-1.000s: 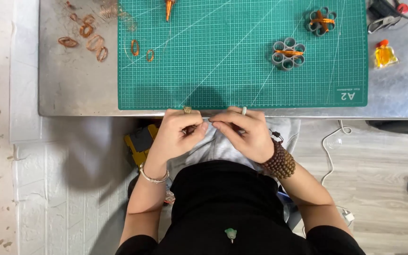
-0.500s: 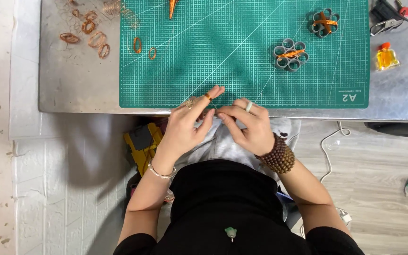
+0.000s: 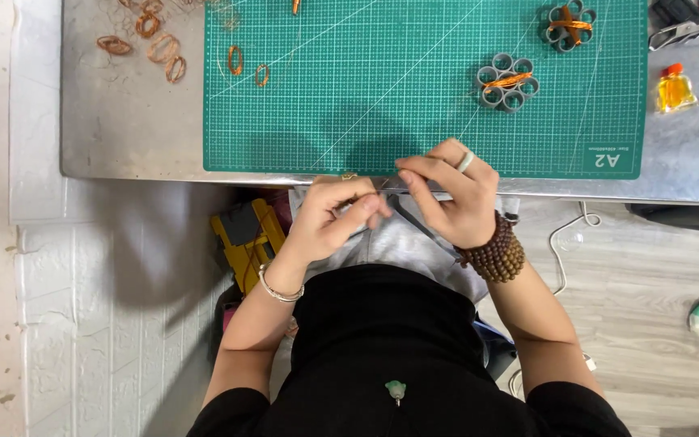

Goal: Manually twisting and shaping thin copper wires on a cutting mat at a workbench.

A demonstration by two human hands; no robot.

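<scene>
Hands lowered to mat edge point(image 3: 414, 171), left hand point(image 3: 329, 222), right hand point(image 3: 455, 202) pinching thin strip point(image 3: 414, 220) between.

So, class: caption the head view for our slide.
Both hands, left hand and right hand, meet over a thin dark strip at the edge of a green cutting mat.

The person wears a black top with short sleeves and light grey trousers. A small green pendant point(image 3: 396, 391) hangs on the chest. Up from the pendant, the left hand point(image 3: 329, 218) has a thin silver bangle point(image 3: 278, 290) at the wrist. The right hand point(image 3: 453, 197) bears a pale ring point(image 3: 466, 162) on one finger and a wrap of brown wooden beads point(image 3: 495, 255) around the wrist.
</scene>
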